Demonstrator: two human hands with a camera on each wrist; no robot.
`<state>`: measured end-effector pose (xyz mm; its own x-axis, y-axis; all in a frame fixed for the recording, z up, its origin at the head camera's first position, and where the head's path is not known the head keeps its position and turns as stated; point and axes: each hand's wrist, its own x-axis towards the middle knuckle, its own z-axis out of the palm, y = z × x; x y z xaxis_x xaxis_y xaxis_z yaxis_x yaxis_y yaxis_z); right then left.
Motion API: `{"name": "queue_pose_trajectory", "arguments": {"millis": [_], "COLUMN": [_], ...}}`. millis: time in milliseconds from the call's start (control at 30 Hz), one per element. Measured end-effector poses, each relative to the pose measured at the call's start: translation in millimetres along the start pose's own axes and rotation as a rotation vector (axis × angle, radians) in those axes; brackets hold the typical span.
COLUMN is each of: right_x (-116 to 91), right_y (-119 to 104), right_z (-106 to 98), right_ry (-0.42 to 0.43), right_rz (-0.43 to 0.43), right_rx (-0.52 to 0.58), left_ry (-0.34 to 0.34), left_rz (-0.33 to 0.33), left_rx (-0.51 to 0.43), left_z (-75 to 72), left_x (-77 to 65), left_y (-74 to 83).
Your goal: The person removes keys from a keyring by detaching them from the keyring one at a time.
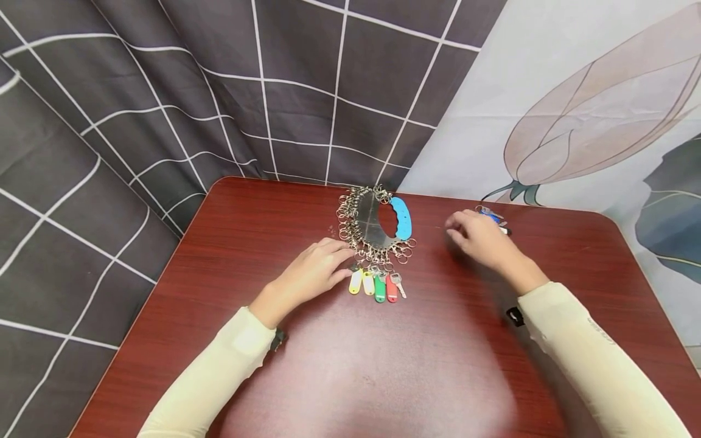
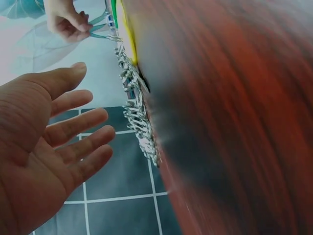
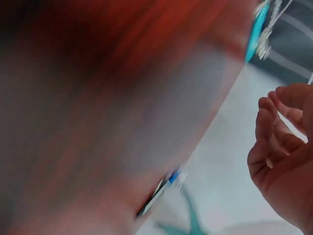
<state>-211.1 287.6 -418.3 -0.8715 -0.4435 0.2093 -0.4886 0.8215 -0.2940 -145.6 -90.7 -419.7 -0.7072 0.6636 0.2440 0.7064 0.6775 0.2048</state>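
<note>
A curved metal key holder plate with a blue handle lies near the table's back edge. Many small clips and rings line its rim. Along its near side hang two yellow-edged key tags, a green tag and a red tag, with a silver key beside the red one. My left hand hovers at the plate's left, fingers loosely extended and holding nothing, as the left wrist view shows. Right of the plate, my right hand is above the table with relaxed, bent fingers and nothing visible in its grasp.
Behind the right hand, a blue-tagged key bunch and a small black-and-white item lie near the back edge of the red-brown table. A dark grid-patterned curtain and a pale flower-printed cloth hang behind it.
</note>
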Motion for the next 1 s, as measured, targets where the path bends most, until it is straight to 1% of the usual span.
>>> {"name": "queue_pose_trajectory", "arguments": {"millis": [67,167,233,333,467,567,800,900,1000], "right_x": [1.2,1.5,1.3,1.9,3.0,3.8,5.5,5.6,5.2], "right_y": [-13.3,-33.3,-46.0,-63.9,-81.4,-90.0,-103.1,-104.0,-102.3], "right_z": [7.0,16.2,21.4,28.1,36.2,41.4,46.5,49.0,50.5], "right_ry": [-0.006,-0.036,-0.064,-0.107,-0.178,-0.224,-0.254,-0.276,-0.269], "right_rz": [-0.023,-0.024,-0.013,0.005,0.015,0.022,0.045,0.063,0.055], "right_rx": [0.066,0.155,0.191,0.214,0.202,0.183,0.110,0.102,0.104], "left_ry": [0.005,0.006,0.001,-0.010,-0.026,-0.031,-0.046,-0.048,-0.055], "left_rz": [0.003,0.001,-0.002,-0.009,-0.014,-0.019,-0.049,-0.063,-0.072], "left_rx": [0.001,0.001,-0.001,-0.005,-0.001,-0.005,-0.031,-0.043,-0.046], "left_z": [1.0,3.3,5.0,6.8,8.4,9.7,12.4,14.2,16.8], "left_x": [2.8,7.8,11.8,18.1,25.8,30.8,41.7,45.2,48.1], "left_y": [1.6,3.8,5.4,8.4,13.4,16.6,21.0,23.5,25.1]}}
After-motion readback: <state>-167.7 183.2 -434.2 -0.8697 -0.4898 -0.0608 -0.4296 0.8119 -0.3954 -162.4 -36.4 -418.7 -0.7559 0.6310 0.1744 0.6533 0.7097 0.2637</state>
